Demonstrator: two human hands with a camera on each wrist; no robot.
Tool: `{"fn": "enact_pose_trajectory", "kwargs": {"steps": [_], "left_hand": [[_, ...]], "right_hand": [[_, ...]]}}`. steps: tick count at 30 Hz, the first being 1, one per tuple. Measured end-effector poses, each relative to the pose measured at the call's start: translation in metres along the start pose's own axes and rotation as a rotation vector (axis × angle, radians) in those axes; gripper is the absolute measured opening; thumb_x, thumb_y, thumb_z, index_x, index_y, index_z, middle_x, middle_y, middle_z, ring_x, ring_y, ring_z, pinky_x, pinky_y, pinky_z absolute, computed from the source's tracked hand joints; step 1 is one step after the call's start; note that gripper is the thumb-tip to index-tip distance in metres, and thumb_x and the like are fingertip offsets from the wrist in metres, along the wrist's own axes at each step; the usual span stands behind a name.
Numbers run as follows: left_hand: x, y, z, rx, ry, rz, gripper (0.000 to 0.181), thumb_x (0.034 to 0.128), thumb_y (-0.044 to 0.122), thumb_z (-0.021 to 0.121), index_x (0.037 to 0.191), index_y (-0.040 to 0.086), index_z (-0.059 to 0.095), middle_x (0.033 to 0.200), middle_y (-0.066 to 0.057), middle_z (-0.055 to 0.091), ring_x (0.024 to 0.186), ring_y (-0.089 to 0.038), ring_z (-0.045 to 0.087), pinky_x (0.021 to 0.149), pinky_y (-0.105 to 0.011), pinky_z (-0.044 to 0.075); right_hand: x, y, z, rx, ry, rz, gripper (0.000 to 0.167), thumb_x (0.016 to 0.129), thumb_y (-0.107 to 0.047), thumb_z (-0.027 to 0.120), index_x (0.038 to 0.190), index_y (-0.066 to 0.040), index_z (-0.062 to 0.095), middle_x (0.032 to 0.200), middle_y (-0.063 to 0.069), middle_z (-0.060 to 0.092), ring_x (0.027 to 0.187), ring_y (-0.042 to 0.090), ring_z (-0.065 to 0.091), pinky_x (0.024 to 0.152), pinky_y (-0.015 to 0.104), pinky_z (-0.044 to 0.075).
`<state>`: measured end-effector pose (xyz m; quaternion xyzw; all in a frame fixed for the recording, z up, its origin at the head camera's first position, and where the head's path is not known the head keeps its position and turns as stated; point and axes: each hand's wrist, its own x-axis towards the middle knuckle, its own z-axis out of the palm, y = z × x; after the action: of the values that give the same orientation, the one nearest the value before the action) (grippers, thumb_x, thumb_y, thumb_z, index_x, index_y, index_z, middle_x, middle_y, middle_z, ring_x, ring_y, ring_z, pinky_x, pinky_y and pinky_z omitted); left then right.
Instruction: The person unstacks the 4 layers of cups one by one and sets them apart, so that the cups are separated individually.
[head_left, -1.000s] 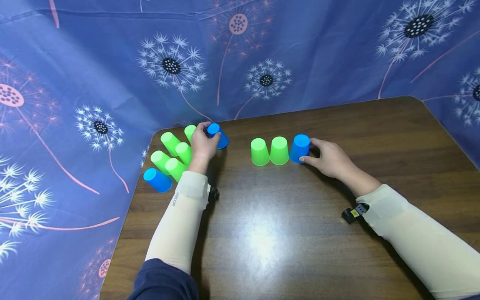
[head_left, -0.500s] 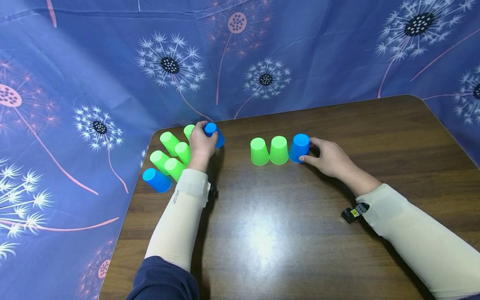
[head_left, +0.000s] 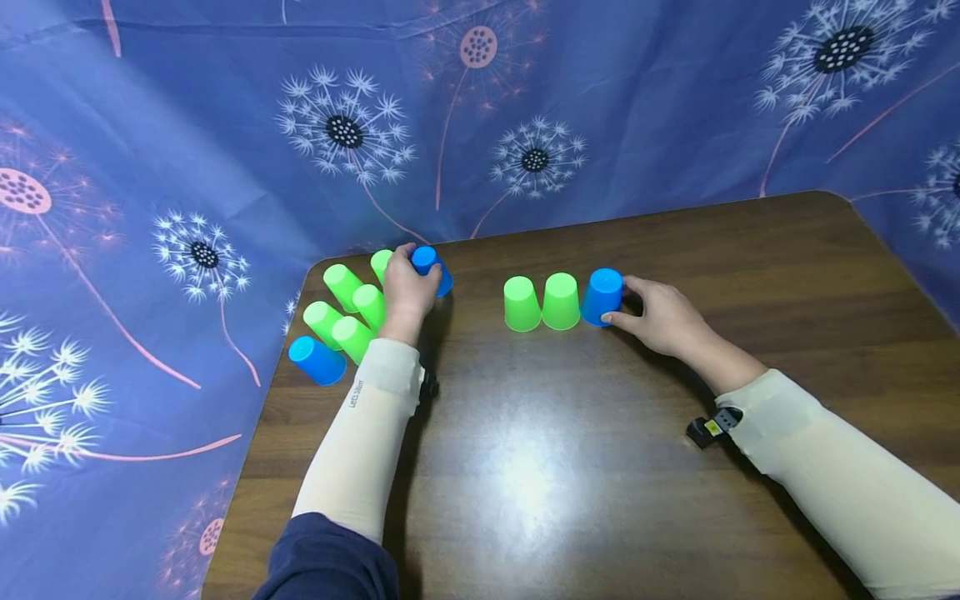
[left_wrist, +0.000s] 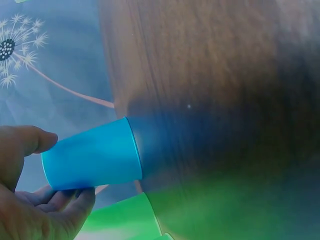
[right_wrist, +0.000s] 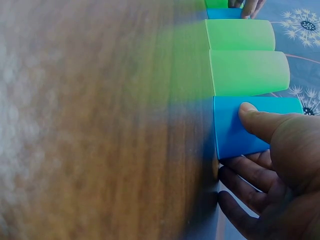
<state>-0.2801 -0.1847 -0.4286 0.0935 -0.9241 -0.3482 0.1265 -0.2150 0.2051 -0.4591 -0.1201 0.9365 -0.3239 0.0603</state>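
At the back left of the table, my left hand [head_left: 408,293] grips an upside-down blue cup [left_wrist: 95,155] between thumb and fingers. Green cups [head_left: 352,337] stand just left of that hand, partly hidden by it, with a second blue cup [head_left: 317,361] at their near end. My right hand [head_left: 662,318] pinches another upside-down blue cup [head_left: 602,296] low on its side, thumb in front. Two green cups, one nearer it [head_left: 561,302] and one farther left [head_left: 522,304], stand beside that cup in a row. All cups rest mouth down.
The brown wooden table [head_left: 600,467] reaches back to a blue dandelion-print cloth [head_left: 637,100] hanging close behind its edge. A gap of bare tabletop lies between the left cup group and the middle row.
My left hand and its blue cup have shifted very slightly left, toward the green cups. My right hand keeps its place on its cup.
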Motion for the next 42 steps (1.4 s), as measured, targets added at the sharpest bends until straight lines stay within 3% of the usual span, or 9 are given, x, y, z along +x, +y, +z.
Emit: {"fn": "enact_pose_trajectory", "kwargs": {"steps": [7, 13, 23, 29, 42], "left_hand": [[-0.008, 0.006, -0.001, -0.035, 0.103, 0.096, 0.067, 0.0955, 0.026, 0.076, 0.151, 0.000, 0.047, 0.142, -0.018, 0.055, 0.132, -0.032, 0.052, 0.115, -0.039, 0.041], [-0.020, 0.015, -0.002, -0.077, 0.113, 0.196, 0.066, 0.0965, 0.029, 0.075, 0.151, 0.004, 0.049, 0.143, -0.013, 0.057, 0.133, -0.030, 0.053, 0.116, -0.036, 0.042], [-0.050, 0.028, 0.005, -0.207, -0.063, 0.308, 0.058, 0.0981, 0.022, 0.074, 0.147, 0.000, 0.052, 0.145, -0.014, 0.057, 0.135, -0.029, 0.053, 0.113, -0.039, 0.045], [-0.065, 0.033, 0.014, -0.247, -0.119, 0.385, 0.058, 0.0971, 0.020, 0.075, 0.146, -0.002, 0.053, 0.143, -0.019, 0.058, 0.134, -0.035, 0.054, 0.112, -0.045, 0.045], [-0.085, 0.041, 0.029, -0.233, -0.306, 0.349, 0.064, 0.0927, 0.019, 0.082, 0.147, 0.002, 0.053, 0.146, -0.012, 0.057, 0.135, -0.032, 0.055, 0.111, -0.042, 0.049]], "right_hand": [[0.000, 0.000, -0.002, 0.003, 0.007, -0.009, 0.067, 0.099, -0.039, 0.075, 0.148, 0.001, 0.052, 0.139, 0.027, 0.060, 0.131, 0.048, 0.054, 0.105, 0.068, 0.044], [0.000, -0.001, -0.003, -0.002, 0.008, -0.006, 0.065, 0.099, -0.036, 0.075, 0.147, 0.001, 0.052, 0.139, 0.028, 0.060, 0.131, 0.048, 0.054, 0.105, 0.068, 0.044], [-0.001, -0.001, -0.003, 0.003, -0.002, 0.001, 0.065, 0.100, -0.037, 0.075, 0.148, 0.000, 0.051, 0.140, 0.028, 0.060, 0.131, 0.048, 0.054, 0.106, 0.068, 0.044], [-0.002, -0.001, -0.003, 0.006, 0.000, -0.003, 0.064, 0.099, -0.037, 0.075, 0.147, -0.001, 0.053, 0.139, 0.027, 0.061, 0.130, 0.047, 0.055, 0.105, 0.067, 0.044], [-0.003, 0.000, -0.001, -0.001, 0.006, -0.006, 0.064, 0.099, -0.035, 0.076, 0.146, 0.000, 0.053, 0.138, 0.027, 0.062, 0.129, 0.047, 0.055, 0.105, 0.067, 0.044]]}}
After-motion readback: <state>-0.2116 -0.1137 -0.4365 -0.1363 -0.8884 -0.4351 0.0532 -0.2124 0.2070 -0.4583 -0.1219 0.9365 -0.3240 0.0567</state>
